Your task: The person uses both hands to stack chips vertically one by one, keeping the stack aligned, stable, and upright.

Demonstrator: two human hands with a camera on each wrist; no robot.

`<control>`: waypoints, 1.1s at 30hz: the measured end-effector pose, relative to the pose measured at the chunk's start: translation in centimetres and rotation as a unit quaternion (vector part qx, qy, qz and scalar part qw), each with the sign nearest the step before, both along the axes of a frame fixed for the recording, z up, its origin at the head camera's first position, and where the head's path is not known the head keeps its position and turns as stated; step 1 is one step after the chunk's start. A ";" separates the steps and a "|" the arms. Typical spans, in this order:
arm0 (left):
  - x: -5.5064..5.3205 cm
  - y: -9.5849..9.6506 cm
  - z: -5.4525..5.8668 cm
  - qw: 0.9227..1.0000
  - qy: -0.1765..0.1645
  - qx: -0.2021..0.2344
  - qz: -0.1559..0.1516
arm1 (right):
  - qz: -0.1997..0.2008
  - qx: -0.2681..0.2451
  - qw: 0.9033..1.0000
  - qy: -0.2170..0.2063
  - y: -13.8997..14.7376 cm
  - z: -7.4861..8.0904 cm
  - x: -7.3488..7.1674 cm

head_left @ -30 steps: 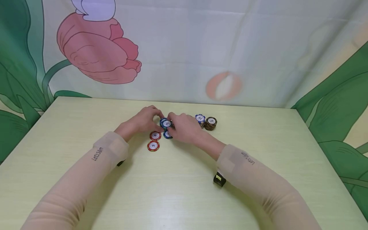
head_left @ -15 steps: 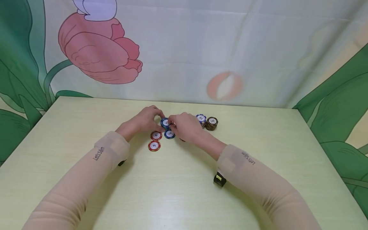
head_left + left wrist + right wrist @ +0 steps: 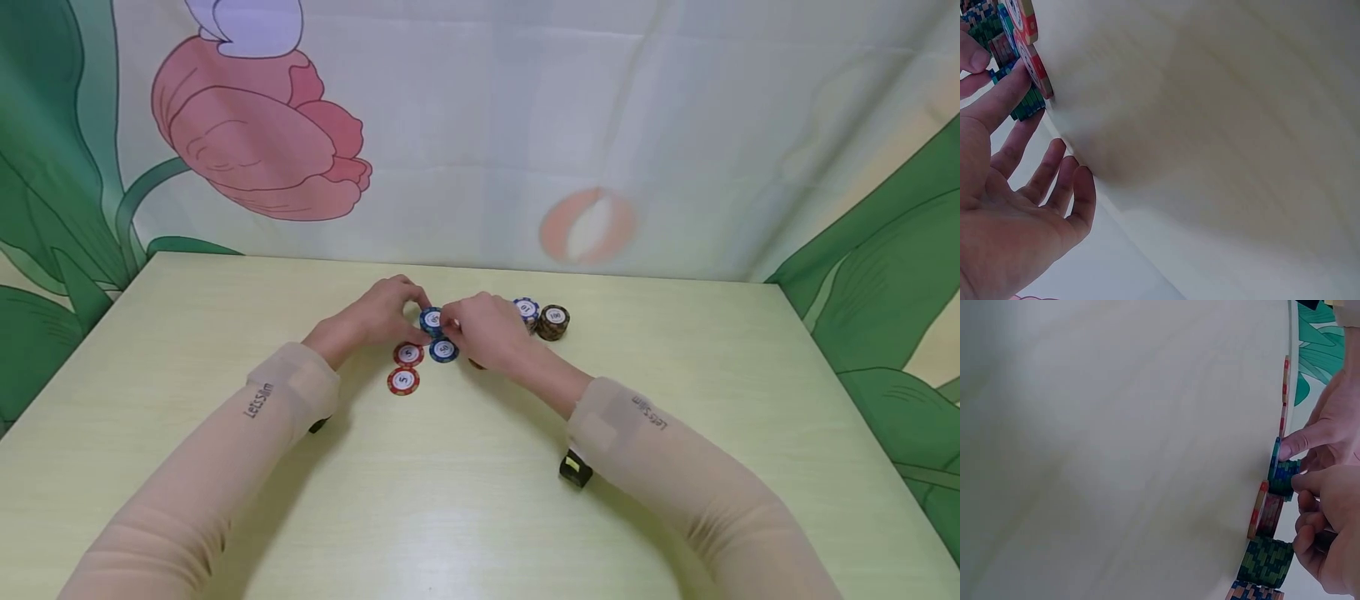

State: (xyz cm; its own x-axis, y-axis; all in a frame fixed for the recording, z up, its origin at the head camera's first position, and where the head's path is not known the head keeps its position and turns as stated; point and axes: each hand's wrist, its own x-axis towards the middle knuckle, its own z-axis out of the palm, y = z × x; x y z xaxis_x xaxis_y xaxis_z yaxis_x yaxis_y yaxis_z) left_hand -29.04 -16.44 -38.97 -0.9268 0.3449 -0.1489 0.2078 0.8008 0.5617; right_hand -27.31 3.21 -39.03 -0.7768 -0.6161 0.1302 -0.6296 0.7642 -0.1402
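Observation:
A short stack of blue-green poker chips [image 3: 430,320] stands near the back of the table. My left hand [image 3: 372,312] holds it from the left, thumb at the front and index finger behind. Curled at the stack's right side, my right hand [image 3: 491,333] has its thumb and index finger on the upper rim; in the right wrist view the right thumb tip meets the top of this stack [image 3: 1282,480]. One blue chip [image 3: 444,350] lies flat just in front. Two red chips [image 3: 403,382] marked 5 lie in a column at front left.
Right of my right hand stand a blue-and-white-topped stack [image 3: 527,308] and a dark brown stack [image 3: 554,322]. The right wrist view shows a red stack [image 3: 1270,515] and a green stack [image 3: 1266,561], hidden by my hand from above. A patterned cloth [image 3: 465,125] hangs behind the table.
The top chip, offset under my right fingers earlier, now lines up with the stack. My right hand has drawn slightly right, uncovering the blue chip in front; my left hand stays put.

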 end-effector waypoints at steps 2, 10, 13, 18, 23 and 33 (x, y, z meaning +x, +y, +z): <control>0.0 0.0 0.0 1.000 0.002 0.000 -0.001 | -0.005 0.003 1.000 0.006 -0.1 -0.1 0.0; 0.1 -0.1 0.2 1.000 0.006 0.002 -0.007 | -0.013 0.007 0.999 0.030 -0.5 -0.2 0.1; 0.1 0.0 0.2 1.000 0.006 0.002 -0.008 | -0.016 0.007 0.999 0.033 -0.6 -0.1 0.1; 0.1 0.0 0.2 1.000 0.004 0.001 -0.005 | -0.022 0.010 0.999 0.037 -0.6 -0.2 0.0; 0.0 0.1 0.2 1.000 0.003 -0.002 -0.005 | -0.025 0.012 0.999 0.041 -0.6 -0.3 0.0; 0.0 0.0 0.1 1.000 0.005 -0.009 -0.006 | -0.024 0.008 1.000 -0.008 -0.1 -0.2 0.5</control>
State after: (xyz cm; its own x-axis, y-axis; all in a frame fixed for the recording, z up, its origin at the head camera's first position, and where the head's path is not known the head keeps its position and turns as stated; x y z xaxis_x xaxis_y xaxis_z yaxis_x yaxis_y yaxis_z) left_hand -29.04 -16.41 -38.83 -0.9240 0.3531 -0.1464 0.2226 0.8085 0.5448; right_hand -26.85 3.09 -39.23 -0.8069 -0.5807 0.1083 -0.5907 0.7953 -0.1364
